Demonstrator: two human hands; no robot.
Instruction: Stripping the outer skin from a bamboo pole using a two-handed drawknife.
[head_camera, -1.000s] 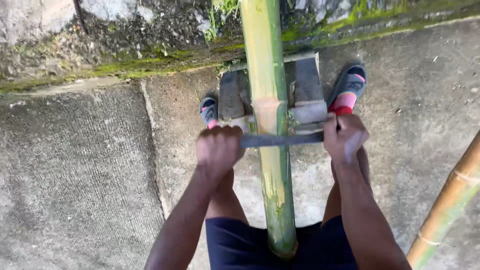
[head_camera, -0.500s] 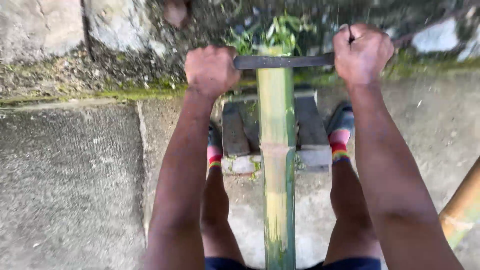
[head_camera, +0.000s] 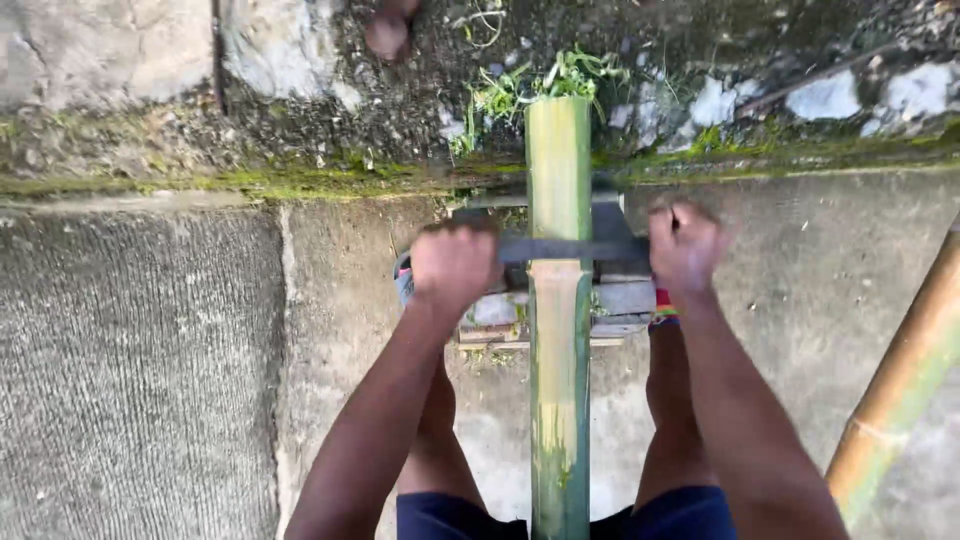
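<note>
Two fists grip one dark blade (head_camera: 560, 247) laid across a green bamboo pole (head_camera: 558, 300): left hand (head_camera: 455, 262) clenched on its left end, right hand (head_camera: 685, 245) on its right. Half a second ago the blade sat up at the pole's far tip; now it has come back toward the person, over the blocks (head_camera: 620, 300) on the concrete (head_camera: 140, 380). Probably a scraping stroke. Another pole (head_camera: 900, 380) leans at the right edge.

An outdoor yard — rough concrete slab (head_camera: 140, 380) underfoot, a mossy edge (head_camera: 250, 182), weeds (head_camera: 530, 85) and broken rubble (head_camera: 830, 95) beyond — open-air work spot.
</note>
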